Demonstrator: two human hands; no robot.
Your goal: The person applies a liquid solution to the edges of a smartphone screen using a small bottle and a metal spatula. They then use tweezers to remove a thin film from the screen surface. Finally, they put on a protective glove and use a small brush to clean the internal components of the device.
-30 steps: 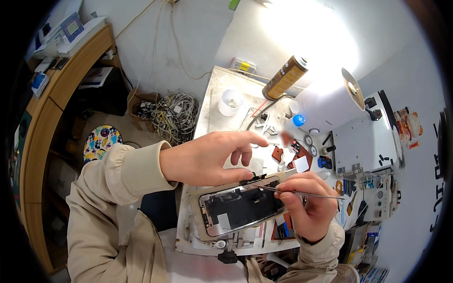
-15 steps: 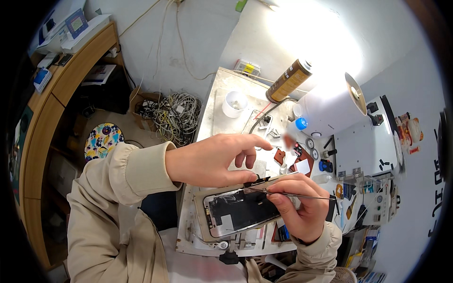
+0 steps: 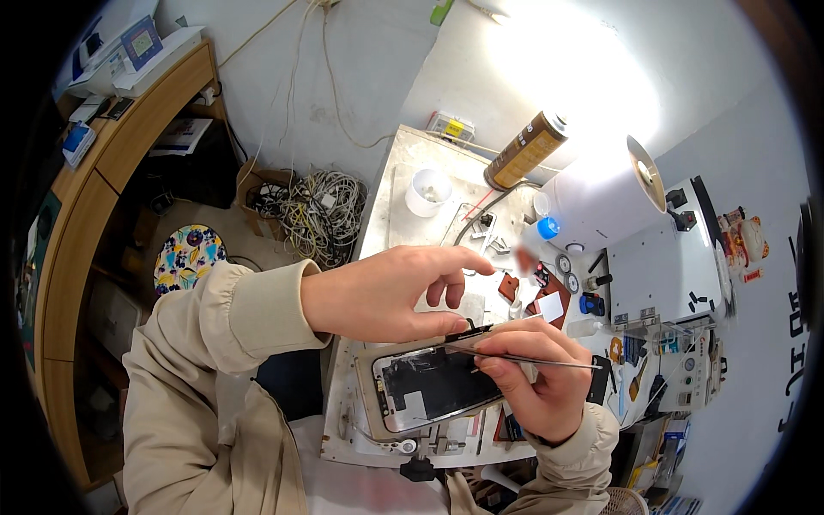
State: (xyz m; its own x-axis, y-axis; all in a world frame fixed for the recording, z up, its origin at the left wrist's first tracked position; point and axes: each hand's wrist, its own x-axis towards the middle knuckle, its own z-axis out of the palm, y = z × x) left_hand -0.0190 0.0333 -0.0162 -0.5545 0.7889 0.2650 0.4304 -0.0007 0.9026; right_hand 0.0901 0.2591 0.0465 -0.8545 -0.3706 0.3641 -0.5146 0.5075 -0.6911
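Observation:
A phone screen assembly (image 3: 438, 390) with a black back and a silver rim lies tilted on a pale flat holder (image 3: 367, 403) at the table's front. My right hand (image 3: 541, 369) pinches slim metal tweezers (image 3: 549, 360) over its right half. Their tip meets the screen's far edge, close to a small black part (image 3: 468, 329). From the left reaches my left hand (image 3: 386, 292), its index finger stretched out and the others loosely bent. The left thumb rests against that black part. My right fingers cover the screen's right end.
Behind the hands stand a white cup (image 3: 427, 191), a brown spray can (image 3: 526, 150) and a white cylinder (image 3: 605, 193). Small parts and a red-brown case (image 3: 552, 299) lie past the right hand. A knobbed clamp (image 3: 418, 468) sticks out at the front edge. Tangled cables (image 3: 322, 215) fill a floor box.
My right hand and the tweezers have shifted slightly left along the screen. The left hand stays almost where it was.

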